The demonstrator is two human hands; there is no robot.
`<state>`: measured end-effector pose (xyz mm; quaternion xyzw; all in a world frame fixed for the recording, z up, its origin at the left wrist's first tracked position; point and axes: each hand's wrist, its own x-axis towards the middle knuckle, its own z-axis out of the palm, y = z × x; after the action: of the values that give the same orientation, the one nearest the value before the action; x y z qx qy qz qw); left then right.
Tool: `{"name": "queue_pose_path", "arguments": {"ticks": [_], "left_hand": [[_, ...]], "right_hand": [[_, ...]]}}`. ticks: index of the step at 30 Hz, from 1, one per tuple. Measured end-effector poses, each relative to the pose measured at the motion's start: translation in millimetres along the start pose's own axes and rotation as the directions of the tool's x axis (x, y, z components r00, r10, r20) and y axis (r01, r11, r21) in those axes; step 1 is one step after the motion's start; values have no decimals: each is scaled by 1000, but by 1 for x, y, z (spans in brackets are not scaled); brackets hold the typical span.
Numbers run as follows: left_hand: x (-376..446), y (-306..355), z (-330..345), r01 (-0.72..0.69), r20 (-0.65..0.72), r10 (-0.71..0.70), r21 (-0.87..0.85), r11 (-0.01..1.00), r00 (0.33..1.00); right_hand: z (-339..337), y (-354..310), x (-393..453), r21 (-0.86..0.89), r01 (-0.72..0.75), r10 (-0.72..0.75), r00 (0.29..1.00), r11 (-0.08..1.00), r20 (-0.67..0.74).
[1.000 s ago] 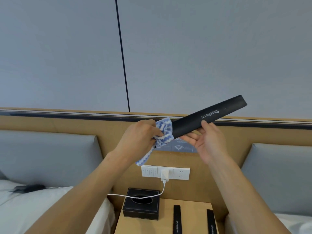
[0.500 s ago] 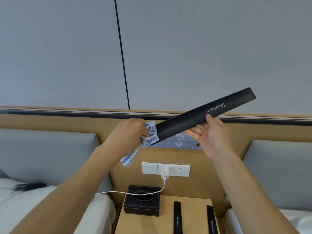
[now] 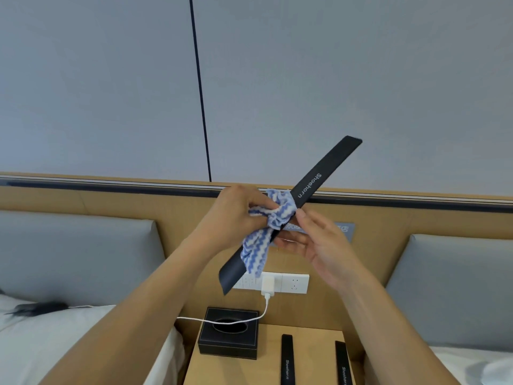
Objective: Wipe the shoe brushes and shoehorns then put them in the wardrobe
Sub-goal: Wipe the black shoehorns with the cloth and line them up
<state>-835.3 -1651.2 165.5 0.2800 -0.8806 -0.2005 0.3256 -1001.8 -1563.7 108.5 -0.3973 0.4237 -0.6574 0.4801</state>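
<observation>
Since the earlier frame, the cloth [image 3: 270, 215] has been slid from the shoehorn's [image 3: 313, 187] low end to mid-length, bunched round it in the left hand [image 3: 236, 215]. The right hand [image 3: 313, 240] pinches the shoehorn, held aloft. Wiping is judged ongoing; two more shoehorns [image 3: 287, 359] lie on the nightstand [image 3: 311, 332] below. Open room is seen above.

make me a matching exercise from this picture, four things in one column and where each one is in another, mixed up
Things:
1. cloth
2. held shoehorn
3. tissue box
4. charger

Places:
A. plugged into the wall socket
B. on the bedside table, left of two lying shoehorns
C. bunched in the left hand, around a black strip
D. raised slantwise in front of the headboard, steadied by the right hand

Pairs: 1-C, 2-D, 3-B, 4-A
</observation>
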Motion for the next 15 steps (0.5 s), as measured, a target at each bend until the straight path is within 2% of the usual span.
{"name": "queue_pose_path", "arguments": {"ticks": [3, 5, 12, 15], "left_hand": [[0, -2, 1, 37, 24, -34, -131, 991, 999], [-1, -3, 3, 35, 41, -28, -163, 986, 999], [-7, -8, 10, 85, 24, -82, -147, 986, 996], [-11, -16, 11, 151, 15, -150, -106, 983, 989]], "right_hand": [[-6, 1, -1, 4, 46, -47, 996, 999, 76], [-6, 0, -1, -9, 37, -36, 996, 999, 77], [-1, -2, 0, -240, 13, -28, 998, 971, -57], [-3, -3, 0, -229, -20, 8, 999, 973, -53]]}}
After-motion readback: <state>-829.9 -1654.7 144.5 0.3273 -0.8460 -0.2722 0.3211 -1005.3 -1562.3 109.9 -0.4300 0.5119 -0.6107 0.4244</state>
